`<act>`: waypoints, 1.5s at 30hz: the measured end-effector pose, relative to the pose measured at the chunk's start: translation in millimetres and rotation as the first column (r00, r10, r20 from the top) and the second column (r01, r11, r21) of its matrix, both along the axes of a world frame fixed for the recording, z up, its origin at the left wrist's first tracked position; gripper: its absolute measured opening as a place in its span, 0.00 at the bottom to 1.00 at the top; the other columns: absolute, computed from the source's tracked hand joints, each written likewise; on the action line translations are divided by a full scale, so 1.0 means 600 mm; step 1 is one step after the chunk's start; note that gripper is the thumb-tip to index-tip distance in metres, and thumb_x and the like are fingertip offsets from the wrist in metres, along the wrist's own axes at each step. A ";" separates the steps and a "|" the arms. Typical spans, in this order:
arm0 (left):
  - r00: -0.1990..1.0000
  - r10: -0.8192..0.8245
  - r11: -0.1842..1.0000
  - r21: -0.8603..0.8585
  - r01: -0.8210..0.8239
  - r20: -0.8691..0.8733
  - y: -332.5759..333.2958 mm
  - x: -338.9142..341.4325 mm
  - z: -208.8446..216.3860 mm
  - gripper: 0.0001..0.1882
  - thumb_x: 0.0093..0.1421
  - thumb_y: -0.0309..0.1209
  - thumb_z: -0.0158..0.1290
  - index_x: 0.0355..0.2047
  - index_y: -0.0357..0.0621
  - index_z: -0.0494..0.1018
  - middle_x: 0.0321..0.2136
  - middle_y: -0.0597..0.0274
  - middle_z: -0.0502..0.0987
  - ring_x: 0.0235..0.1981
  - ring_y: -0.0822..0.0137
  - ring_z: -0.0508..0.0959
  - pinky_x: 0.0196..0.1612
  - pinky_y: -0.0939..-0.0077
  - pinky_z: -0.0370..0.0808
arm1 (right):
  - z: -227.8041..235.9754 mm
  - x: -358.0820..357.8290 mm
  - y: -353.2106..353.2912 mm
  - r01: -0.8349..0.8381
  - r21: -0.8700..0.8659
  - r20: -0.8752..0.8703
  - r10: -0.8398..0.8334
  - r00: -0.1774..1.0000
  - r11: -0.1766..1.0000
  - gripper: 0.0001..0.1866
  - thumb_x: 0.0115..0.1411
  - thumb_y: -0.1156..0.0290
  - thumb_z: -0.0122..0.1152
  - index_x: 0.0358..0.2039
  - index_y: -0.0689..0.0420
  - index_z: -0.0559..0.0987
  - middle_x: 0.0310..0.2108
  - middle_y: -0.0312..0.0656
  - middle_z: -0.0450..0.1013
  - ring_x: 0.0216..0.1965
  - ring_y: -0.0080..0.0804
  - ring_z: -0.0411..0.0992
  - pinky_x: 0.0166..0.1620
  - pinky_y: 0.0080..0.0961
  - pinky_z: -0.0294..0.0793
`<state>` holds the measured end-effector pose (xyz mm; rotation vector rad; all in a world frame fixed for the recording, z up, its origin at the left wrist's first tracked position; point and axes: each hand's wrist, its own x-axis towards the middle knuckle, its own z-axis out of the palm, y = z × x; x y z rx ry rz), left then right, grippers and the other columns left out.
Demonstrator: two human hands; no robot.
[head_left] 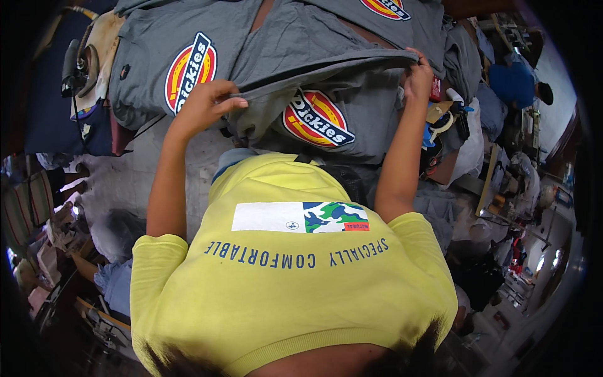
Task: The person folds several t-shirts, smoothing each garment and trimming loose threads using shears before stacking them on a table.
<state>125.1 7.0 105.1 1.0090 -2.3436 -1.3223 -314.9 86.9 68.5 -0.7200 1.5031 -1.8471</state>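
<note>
A grey T-shirt (377,107) with a red, yellow and dark blue oval emblem is stretched between my hands at the near edge of the work surface. My left hand (210,103) has its thumb and fingers closed at the left end of the shirt's folded edge. At the far right end of that edge, my right hand (418,78) pinches the cloth, its fingers curled over it. The edge is lifted, and a dark gap shows beneath it. Another grey shirt (151,50) with the same emblem lies flat just beyond my left hand.
An iron (78,66) rests on a cloth pad at the far left. More grey shirts (418,25) spread across the back. Right of my right hand are a tape roll (443,122) and small tools. A person in blue (512,85) sits farther right.
</note>
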 end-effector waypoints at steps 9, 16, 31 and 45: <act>0.941 0.320 0.902 0.339 -0.267 -0.111 -0.003 0.009 -0.058 0.12 0.43 0.32 0.63 0.21 0.44 0.70 0.14 0.76 0.65 0.16 0.86 0.61 0.20 0.90 0.56 | -0.008 0.034 0.015 -0.024 0.043 0.021 0.023 1.000 0.999 0.08 0.51 0.80 0.55 0.33 0.61 0.77 0.30 0.37 0.73 0.31 0.22 0.70 0.33 0.13 0.67; 0.972 0.011 0.775 -0.612 -0.157 -0.236 0.063 -0.017 -0.089 0.10 0.39 0.21 0.53 0.26 0.44 0.71 0.22 0.63 0.67 0.24 0.66 0.68 0.27 0.75 0.64 | -0.069 0.028 0.041 0.164 0.091 -0.219 -0.141 0.966 0.982 0.20 0.42 0.93 0.43 0.33 0.62 0.77 0.33 0.36 0.72 0.33 0.20 0.67 0.36 0.11 0.64; 0.978 -0.010 0.951 -0.305 -0.055 -0.207 0.125 -0.016 -0.088 0.09 0.42 0.22 0.55 0.26 0.44 0.70 0.21 0.67 0.67 0.24 0.70 0.70 0.28 0.78 0.66 | -0.016 0.063 0.080 0.098 0.323 -0.001 -0.103 0.995 0.941 0.18 0.47 0.87 0.44 0.39 0.61 0.74 0.22 0.33 0.64 0.17 0.15 0.58 0.18 0.10 0.54; 0.909 0.412 0.850 0.335 -0.407 0.058 -0.020 0.087 -0.120 0.15 0.51 0.22 0.45 0.41 0.42 0.69 0.21 0.73 0.64 0.18 0.83 0.57 0.21 0.88 0.55 | 0.024 0.109 0.194 -0.116 0.661 -0.360 0.448 0.818 0.742 0.09 0.55 0.68 0.52 0.22 0.58 0.73 0.17 0.33 0.69 0.20 0.19 0.67 0.24 0.16 0.64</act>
